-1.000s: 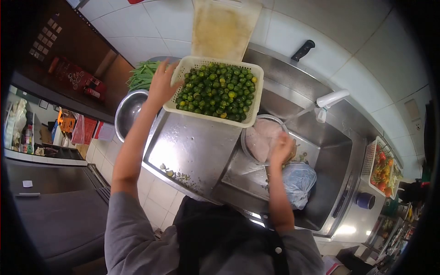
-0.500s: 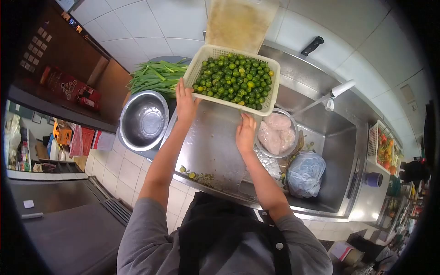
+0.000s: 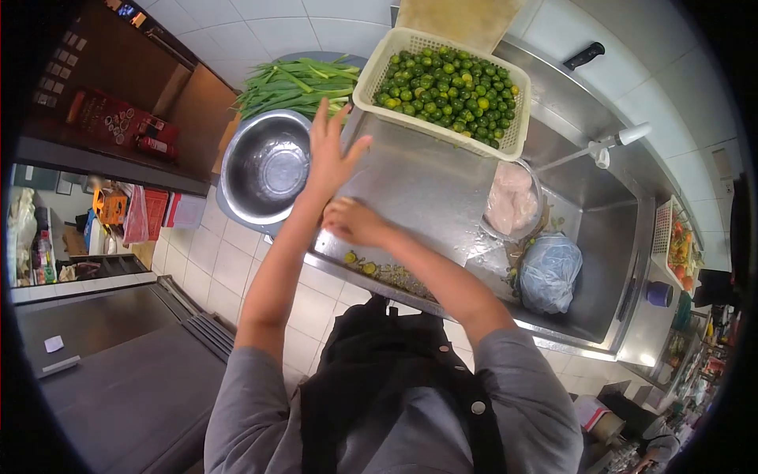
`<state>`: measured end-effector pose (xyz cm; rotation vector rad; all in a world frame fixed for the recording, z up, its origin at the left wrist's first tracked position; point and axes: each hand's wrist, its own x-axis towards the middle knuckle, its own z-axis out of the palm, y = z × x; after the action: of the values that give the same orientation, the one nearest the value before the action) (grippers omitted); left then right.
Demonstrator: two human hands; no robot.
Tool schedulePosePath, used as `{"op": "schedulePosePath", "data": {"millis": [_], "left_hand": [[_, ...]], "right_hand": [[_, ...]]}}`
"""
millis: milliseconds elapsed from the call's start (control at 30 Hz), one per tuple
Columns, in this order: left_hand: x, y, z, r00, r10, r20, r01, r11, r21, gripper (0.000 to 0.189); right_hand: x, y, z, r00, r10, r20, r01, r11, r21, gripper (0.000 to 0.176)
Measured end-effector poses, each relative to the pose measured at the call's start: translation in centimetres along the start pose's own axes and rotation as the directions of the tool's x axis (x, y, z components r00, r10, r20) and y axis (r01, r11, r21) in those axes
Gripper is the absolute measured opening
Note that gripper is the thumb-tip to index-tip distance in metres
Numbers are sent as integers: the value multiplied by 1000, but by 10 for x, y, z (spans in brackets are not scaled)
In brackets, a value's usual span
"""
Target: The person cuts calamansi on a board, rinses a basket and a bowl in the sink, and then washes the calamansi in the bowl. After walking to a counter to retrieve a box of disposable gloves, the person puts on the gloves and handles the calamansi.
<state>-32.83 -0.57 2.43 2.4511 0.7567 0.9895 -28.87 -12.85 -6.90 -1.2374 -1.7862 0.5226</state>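
Note:
My left hand [image 3: 332, 158] is raised over the left side of the steel counter, its fingers spread and holding nothing. Just below it, close to my left wrist, my right hand [image 3: 354, 223] has its fingers curled in; whatever they hold, if anything, is hidden. A cream plastic basket [image 3: 365, 93] full of small green limes [image 3: 450, 91], a few of them yellowish, rests at the back of the counter, apart from both hands. Beside my left forearm stands a metal bowl [image 3: 264, 170] that looks wet inside. Lime halves and scraps [image 3: 369, 268] lie along the counter's front edge.
Green leafy stalks [image 3: 296, 87] lie behind the bowl. To the right, the sink [image 3: 604, 213] holds a bowl of pale raw meat [image 3: 509, 197] and a tied plastic bag [image 3: 551, 272], under a white-tipped faucet [image 3: 604, 150]. A knife [image 3: 584, 57] is at the wall.
Both hands have let go of the lime basket, which now sits at the counter's back. My right hand has moved left and curled near my left wrist; the camera view has shifted.

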Motion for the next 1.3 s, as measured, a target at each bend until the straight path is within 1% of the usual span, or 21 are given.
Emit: {"op": "schedulePosePath", "data": {"millis": [67, 133, 333, 367, 433, 467, 533, 567, 633, 667, 733, 800, 833, 900, 967, 1033, 1100, 1167, 1233, 1267, 1300], "left_hand": [[-30, -5, -28, 989, -143, 41, 144, 989, -36, 56], [-63, -6, -46, 980, -188, 65, 187, 982, 17, 41], [-153, -12, -67, 916, -311, 252, 335, 940, -58, 30], [-166, -12, -68, 917, -309, 253, 335, 940, -64, 30], [-188, -6, -68, 943, -206, 261, 155, 967, 201, 30], [-198, 1, -67, 944, -202, 261, 152, 968, 198, 30], [-216, 15, -66, 921, -273, 277, 173, 926, 336, 32], [-222, 21, -66, 912, -314, 264, 225, 921, 319, 34], [-230, 34, -63, 910, -342, 234, 261, 912, 317, 33], [-233, 39, -62, 907, -374, 196, 303, 899, 315, 33], [-234, 47, -60, 910, -373, 180, 309, 900, 306, 32], [-234, 58, -64, 911, -378, 163, 315, 895, 316, 30], [-236, 58, -66, 910, -381, 161, 316, 891, 327, 30], [-244, 58, -73, 912, -386, 138, 324, 885, 334, 28], [-253, 58, -83, 913, -389, 124, 332, 884, 330, 27], [-262, 54, -91, 906, -419, 68, 381, 873, 306, 25], [-273, 55, -104, 901, -430, 52, 397, 869, 295, 25], [-282, 51, -116, 900, -434, 29, 409, 867, 283, 24], [-293, 47, -126, 901, -435, -5, 414, 855, 313, 22], [-297, 46, -129, 900, -436, -5, 416, 854, 313, 22], [-298, 46, -131, 890, -455, -27, 441, 843, 308, 20]], "right_hand": [[-20, -18, 2, 966, -164, 198, 151, 986, 76, 12], [-46, -29, -2, 958, -130, 258, 111, 990, 87, 11], [-194, -50, -93, 936, -34, 351, 49, 998, -35, 17], [-222, -56, -111, 936, 2, 353, 24, 997, -70, 17], [-259, -75, -145, 912, 151, 381, -148, 988, -38, 12], [-259, -81, -163, 912, 154, 379, -149, 988, -42, 12], [-250, -92, -199, 663, 317, 678, -278, 945, -171, 8], [-226, -98, -210, 713, 350, 608, -328, 932, -151, 7], [-195, -66, -210, 908, 312, 281, -313, 949, -43, 10], [-178, -34, -212, 922, 273, 274, -277, 960, -23, 16], [-137, 9, -202, 974, 214, 69, -205, 972, -112, 27], [-113, 45, -175, 985, 167, -40, -168, 896, -411, 41], [-106, 45, -153, 986, 161, -40, -164, 901, -402, 41], [-103, 28, -115, 966, 64, 249, 37, 923, -383, 51], [-127, -16, -95, 846, -62, 529, 147, 982, -120, 51], [-170, -43, -105, 781, -117, 613, 126, 992, 28, 48], [-210, -51, -138, 788, -104, 607, 114, 993, 22, 44], [-234, -51, -176, 781, -219, 585, 203, 975, 94, 36], [-190, -69, -211, 511, 195, 837, -93, 981, -171, 27], [-186, -44, -203, 821, 157, 549, -55, 979, -198, 24], [-179, -17, -197, 984, 71, 163, -31, 971, -237, 22]]}}
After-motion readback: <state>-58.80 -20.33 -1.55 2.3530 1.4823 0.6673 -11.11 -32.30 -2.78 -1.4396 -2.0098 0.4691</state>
